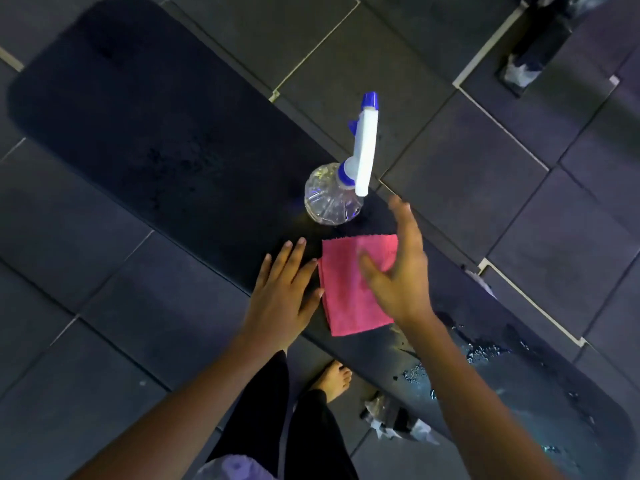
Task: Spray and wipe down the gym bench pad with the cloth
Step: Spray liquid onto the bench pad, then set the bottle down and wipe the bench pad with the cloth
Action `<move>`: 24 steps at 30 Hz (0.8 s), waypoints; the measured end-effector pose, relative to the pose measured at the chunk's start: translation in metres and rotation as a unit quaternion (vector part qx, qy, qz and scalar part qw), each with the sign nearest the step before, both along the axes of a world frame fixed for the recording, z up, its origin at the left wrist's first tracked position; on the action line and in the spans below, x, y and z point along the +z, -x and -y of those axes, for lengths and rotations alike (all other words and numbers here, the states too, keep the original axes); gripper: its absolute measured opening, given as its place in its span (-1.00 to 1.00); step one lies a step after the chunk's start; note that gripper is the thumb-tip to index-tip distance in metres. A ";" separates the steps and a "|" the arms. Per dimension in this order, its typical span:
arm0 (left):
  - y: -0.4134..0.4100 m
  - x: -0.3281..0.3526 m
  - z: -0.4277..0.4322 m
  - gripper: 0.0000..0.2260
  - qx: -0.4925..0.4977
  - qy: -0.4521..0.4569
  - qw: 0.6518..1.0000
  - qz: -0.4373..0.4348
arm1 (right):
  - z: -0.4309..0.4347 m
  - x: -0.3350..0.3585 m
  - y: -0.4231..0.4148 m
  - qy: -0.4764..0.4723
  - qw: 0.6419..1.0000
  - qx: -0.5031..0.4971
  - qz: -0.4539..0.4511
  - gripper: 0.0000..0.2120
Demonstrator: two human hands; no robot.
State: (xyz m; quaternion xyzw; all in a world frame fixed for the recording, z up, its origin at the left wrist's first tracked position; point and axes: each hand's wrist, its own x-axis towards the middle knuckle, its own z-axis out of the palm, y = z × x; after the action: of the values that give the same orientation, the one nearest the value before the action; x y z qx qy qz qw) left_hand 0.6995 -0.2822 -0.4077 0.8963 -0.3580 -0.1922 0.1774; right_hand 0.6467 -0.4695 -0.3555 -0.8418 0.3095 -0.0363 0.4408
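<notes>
A long black bench pad (145, 133) runs diagonally from upper left to lower right. A clear spray bottle (332, 197) with a white and blue trigger head stands upright on it near the middle. Just below the bottle lies a folded pink cloth (346, 299), flat on the pad. My left hand (282, 299) rests flat on the pad's near edge, fingers apart, touching the cloth's left side. My right hand (401, 268) hovers over the cloth's right part with fingers spread, holding nothing. Water droplets (485, 351) glisten on the pad's lower right end.
Dark rubber floor tiles (485, 161) surround the bench. A bare foot (334, 377) and dark trouser legs stand beside the pad's near edge. A wrapped bench leg (398, 420) shows below the pad, and another machine foot (523, 69) sits at the top right.
</notes>
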 end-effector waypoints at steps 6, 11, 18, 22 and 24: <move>0.032 0.018 0.025 -0.76 0.196 0.001 0.975 -0.105 | -0.009 -0.033 0.114 0.134 0.983 -0.084 -0.093 -0.72; 0.065 0.017 0.040 -0.79 0.309 0.031 0.928 -0.207 | 0.002 -0.031 0.114 0.015 0.976 -0.188 -0.111 -0.79; 0.078 0.022 0.041 -0.87 0.487 0.099 0.786 -0.367 | 0.009 -0.031 0.109 -0.022 0.970 -0.206 -0.127 -0.62; 0.087 0.030 0.049 -0.86 0.538 0.141 0.740 -0.378 | 0.003 -0.028 0.104 -0.050 0.972 -0.176 -0.149 -0.82; 0.083 0.038 0.058 -0.82 0.568 0.161 0.701 -0.401 | 0.005 -0.025 0.097 -0.069 0.967 -0.184 -0.159 -0.82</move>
State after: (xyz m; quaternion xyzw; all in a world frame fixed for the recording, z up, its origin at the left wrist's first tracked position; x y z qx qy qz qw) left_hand 0.6163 -0.3403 -0.3697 0.7256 0.2984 -0.3361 0.5211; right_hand 0.5495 -0.4747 -0.3806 -0.7325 0.5270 0.0386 0.4291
